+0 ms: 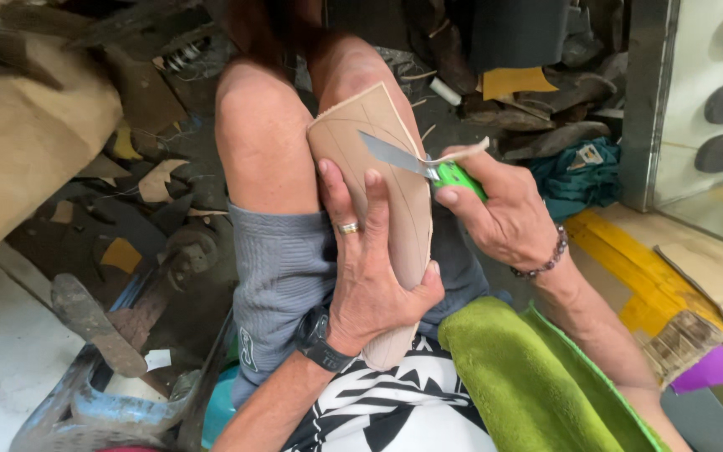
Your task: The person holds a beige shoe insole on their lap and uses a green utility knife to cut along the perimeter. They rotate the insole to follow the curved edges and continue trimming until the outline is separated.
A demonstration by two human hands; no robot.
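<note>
Left hand: The left hand (367, 276) gripped a tan shoe sole (382, 180). The fingers lay flat across its face and the thumb hooked round its right edge. A gold ring (348, 227) sat on one finger and a black watch (321, 339) on the wrist.
Right hand: The right hand (504, 209) was closed tight around the green handle of a knife (424, 165). A string of dark beads (539, 266) hung at that wrist.
Blade: The grey blade lay flat on the sole, near its top, with the tip pointing to the left.
Sole: It stood almost upright on the person's lap, its top leaning on the right knee (349, 71) and its bottom end near the black and white shirt (395, 406). Thin curved lines ran down its face.
Shaving: A thin pale strip (462, 153) curled away next to the blade.
Step in hand: It looked like the sole was being cut or shaved thin near the top.
Next move: I think the blade had to stay flat and push slowly, away from the left fingers, while the left hand kept the sole from slipping.
Lap: A green towel (529, 377) lay over the right side, just beside the sole. Grey shorts (282, 268) covered the left leg.
Floor: Bits of leather and card (156, 180) lay all about on the left. A worn iron shoe stand (94, 322) stood at the bottom left.
</note>
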